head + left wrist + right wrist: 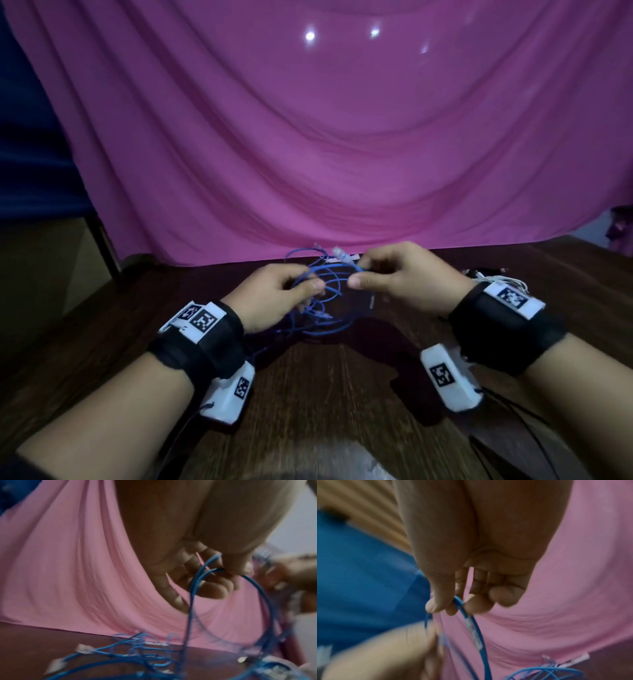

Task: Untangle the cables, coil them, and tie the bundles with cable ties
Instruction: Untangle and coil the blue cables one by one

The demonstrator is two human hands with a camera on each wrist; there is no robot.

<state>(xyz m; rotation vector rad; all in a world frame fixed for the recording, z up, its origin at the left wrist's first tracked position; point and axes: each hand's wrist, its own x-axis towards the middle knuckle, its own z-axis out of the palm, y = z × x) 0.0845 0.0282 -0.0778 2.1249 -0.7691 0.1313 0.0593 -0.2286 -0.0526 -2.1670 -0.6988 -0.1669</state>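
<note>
A tangle of thin blue cables (322,301) with clear plug ends hangs between my two hands above the dark wooden table (318,394). My left hand (305,286) pinches loops of the blue cable (202,577) between thumb and curled fingers. My right hand (358,272) pinches a blue cable strand (462,607) near a clear plug (340,254). More loops and plugs (84,648) lie on the table under the hands. The right wrist view is blurred by motion.
A pink cloth (325,137) hangs as a backdrop right behind the tangle. A bundle of white cables (503,275) lies at the right behind my right wrist. Thin black leads (527,431) trail from the wrist cameras over the near table.
</note>
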